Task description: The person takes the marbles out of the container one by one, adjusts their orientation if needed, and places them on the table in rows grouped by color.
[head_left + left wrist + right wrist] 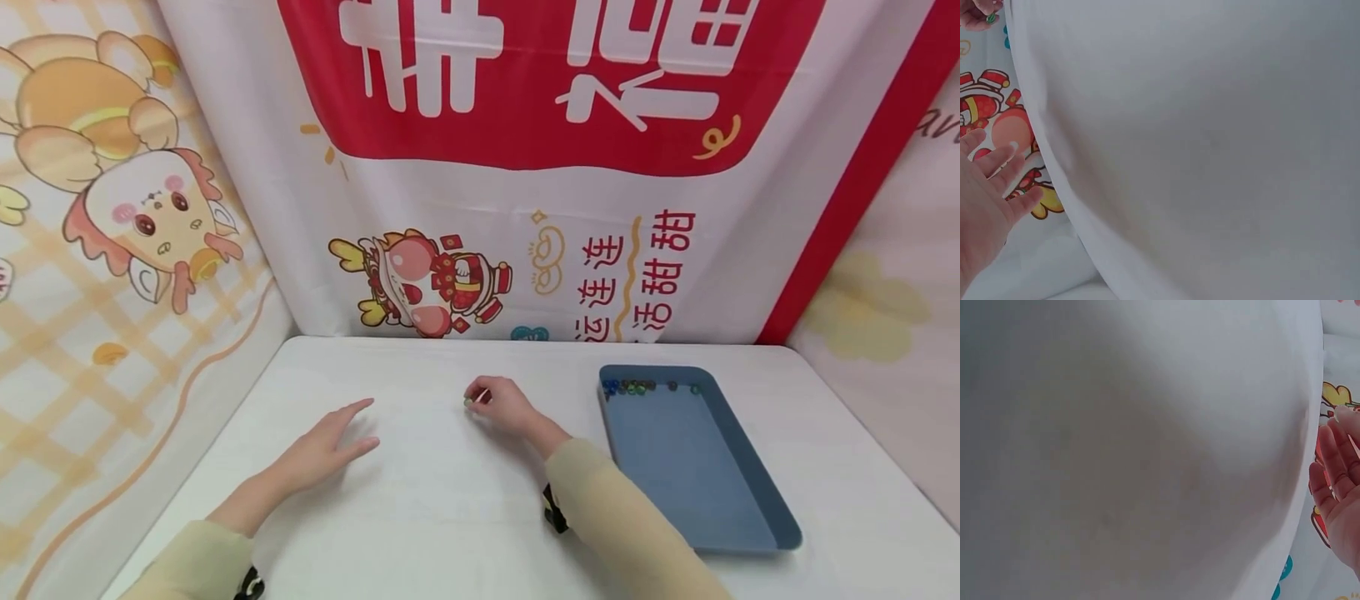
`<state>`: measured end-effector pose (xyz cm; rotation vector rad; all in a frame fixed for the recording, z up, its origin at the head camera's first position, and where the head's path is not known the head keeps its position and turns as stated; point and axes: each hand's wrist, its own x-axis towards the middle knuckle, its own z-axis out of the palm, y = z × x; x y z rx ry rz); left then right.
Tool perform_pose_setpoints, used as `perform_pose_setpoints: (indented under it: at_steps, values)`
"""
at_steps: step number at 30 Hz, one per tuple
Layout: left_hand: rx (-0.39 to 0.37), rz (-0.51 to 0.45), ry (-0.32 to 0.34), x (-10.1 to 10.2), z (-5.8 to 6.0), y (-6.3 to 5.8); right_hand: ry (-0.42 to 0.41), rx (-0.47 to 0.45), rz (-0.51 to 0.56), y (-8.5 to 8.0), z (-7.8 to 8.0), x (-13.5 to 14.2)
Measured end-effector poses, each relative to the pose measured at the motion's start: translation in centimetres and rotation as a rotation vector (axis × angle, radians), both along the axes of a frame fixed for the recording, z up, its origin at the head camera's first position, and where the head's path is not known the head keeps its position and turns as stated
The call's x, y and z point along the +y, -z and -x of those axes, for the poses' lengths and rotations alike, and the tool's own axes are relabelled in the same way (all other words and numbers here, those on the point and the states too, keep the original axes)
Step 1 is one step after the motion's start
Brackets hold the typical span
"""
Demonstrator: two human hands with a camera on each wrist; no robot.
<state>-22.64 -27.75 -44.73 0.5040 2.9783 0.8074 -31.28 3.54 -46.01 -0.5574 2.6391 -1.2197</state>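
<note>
Over the white table, my right hand (504,406) pinches a small green marble (468,402) between thumb and fingertips. The left wrist view also catches that marble (991,18) at its top left corner. My left hand (324,450) is held to the left with fingers spread and nothing in them; its palm and fingers show at the left edge of its own wrist view. On the right side stands a blue-grey tray (686,467). Several marbles (636,388), blue, green and brownish, lie along its far end.
The white table (420,525) meets a printed cloth backdrop (465,192) at its far edge. A patterned wall covering (112,275) rises on the left, and another pale one (885,283) on the right. The tray's raised rim is near my right forearm.
</note>
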Motion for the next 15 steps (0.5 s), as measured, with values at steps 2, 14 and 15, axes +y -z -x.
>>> perform_pose_setpoints:
  at_steps: [2,14,15]
  values:
    - [0.015,-0.001,0.006,-0.4,-0.1,0.1,0.009,-0.009,-0.009,0.3,0.0,-0.3]
    - [0.062,0.046,0.03,-1.9,-0.4,1.0,0.011,0.018,-0.086,0.9,0.1,-0.9]
    - [0.065,0.054,0.033,-2.0,-0.4,1.0,0.01,0.02,-0.089,0.9,0.1,-0.9]
